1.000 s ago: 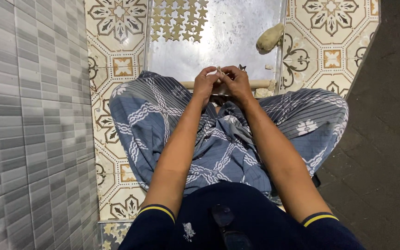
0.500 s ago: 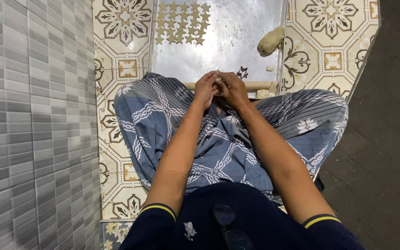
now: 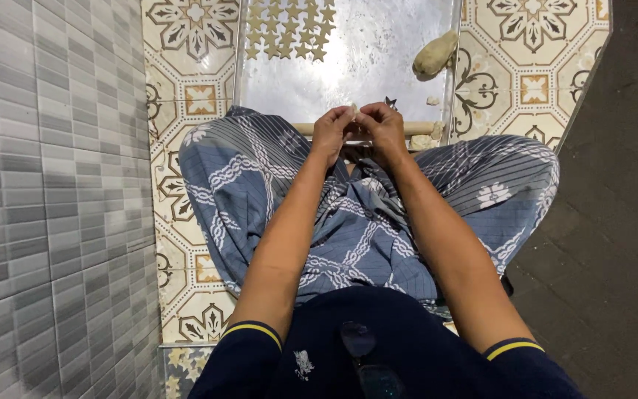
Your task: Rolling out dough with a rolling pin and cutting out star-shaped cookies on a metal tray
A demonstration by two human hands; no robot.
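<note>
Both hands together, left hand (image 3: 331, 131) & right hand (image 3: 383, 127) pinching small dough bit (image 3: 354, 109) at fingertips just above rolling pin (image 3: 407, 128), near edge of floured metal sheet (image 3: 348, 74) w/ star cutouts (image 3: 286, 28); judge: keep pinch light, else piece deforms.

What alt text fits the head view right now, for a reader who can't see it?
Seated on a patterned tile floor, a person's left hand and right hand together pinch a small dough piece over a metal tray. The tray holds star-shaped dough cutouts, a dough lump and a rolling pin.
</note>
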